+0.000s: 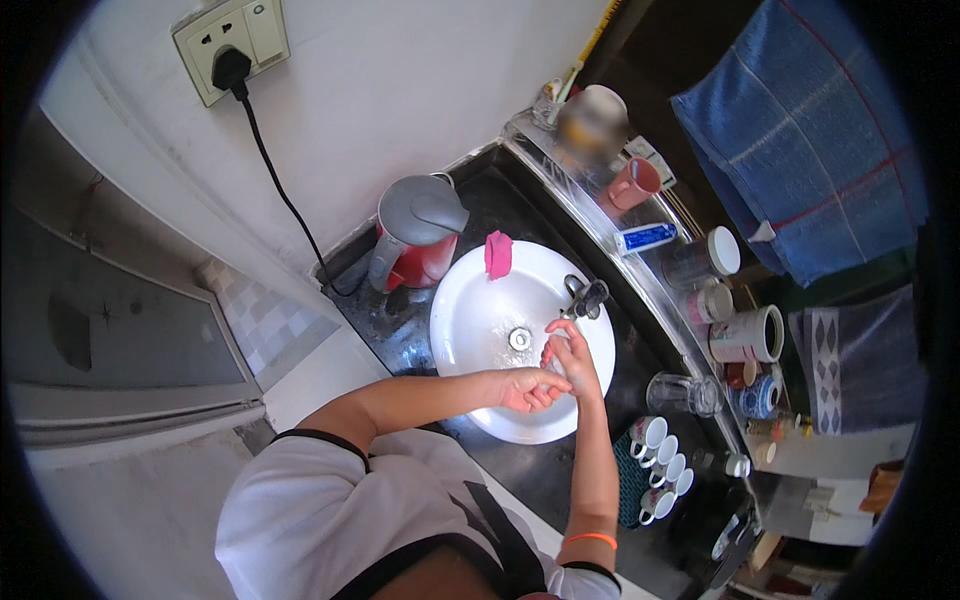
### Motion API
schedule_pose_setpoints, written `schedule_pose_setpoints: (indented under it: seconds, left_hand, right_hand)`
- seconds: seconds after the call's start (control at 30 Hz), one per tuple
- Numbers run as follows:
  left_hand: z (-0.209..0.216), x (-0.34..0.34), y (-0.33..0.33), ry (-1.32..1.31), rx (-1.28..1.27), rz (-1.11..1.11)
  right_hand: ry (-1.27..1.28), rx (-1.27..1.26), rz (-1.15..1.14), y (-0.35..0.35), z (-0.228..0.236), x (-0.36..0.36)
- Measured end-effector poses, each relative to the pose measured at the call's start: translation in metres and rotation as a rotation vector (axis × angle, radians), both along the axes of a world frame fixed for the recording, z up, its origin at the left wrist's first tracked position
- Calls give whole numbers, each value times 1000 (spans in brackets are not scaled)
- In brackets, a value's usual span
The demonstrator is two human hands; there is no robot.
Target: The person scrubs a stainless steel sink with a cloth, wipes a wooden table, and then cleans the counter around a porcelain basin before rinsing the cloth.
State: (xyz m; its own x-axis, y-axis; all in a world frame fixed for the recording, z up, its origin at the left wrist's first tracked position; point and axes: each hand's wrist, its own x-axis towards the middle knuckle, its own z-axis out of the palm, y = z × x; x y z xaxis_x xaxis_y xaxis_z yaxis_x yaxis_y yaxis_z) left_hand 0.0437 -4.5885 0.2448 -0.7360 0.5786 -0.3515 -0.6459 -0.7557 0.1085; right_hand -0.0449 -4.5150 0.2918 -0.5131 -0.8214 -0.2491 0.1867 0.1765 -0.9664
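Note:
Both my hands meet over the right side of the round white sink (461, 382), under the dark tap (590, 298). My left hand (535, 388) has its fingers curled in against the palm side of my right hand (572, 358). The right hand's fingers bend round toward the basin, closed. Something pale or wet shows between the hands; I cannot make out whether it is water or an object. The metal drain (520, 339) lies just left of the right hand. A pink cloth (498, 255) hangs over the sink's far rim.
A red and grey kettle (422, 235) stands behind the sink at left. Several white cups (648, 433) sit on a green mat at right, beside a glass jar (683, 394). A ledge behind holds a pink mug (633, 184) and a white-lidded jar (722, 250). Blue towel (800, 130) hangs above.

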Motion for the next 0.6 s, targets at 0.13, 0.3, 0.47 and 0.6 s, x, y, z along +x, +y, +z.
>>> schedule_pose_setpoints:
  seconds: [0.13, 0.3, 0.47, 0.6]
  left_hand:
    - [-68, -18, 13, 163, -384, 38]
    - [-71, -22, 13, 257, -1378, -107]
    - [-81, -11, -1, 464, -1796, -191]
    - [-105, -1, -3, 645, -1887, -241]
  right_hand:
    - [374, 273, -173, -3, -47, -7]
    - [505, 504, -469, -4, -119, -6]
    - [420, 584, -729, -12, -149, 8]
    - [426, 633, -868, -11, -186, 20]
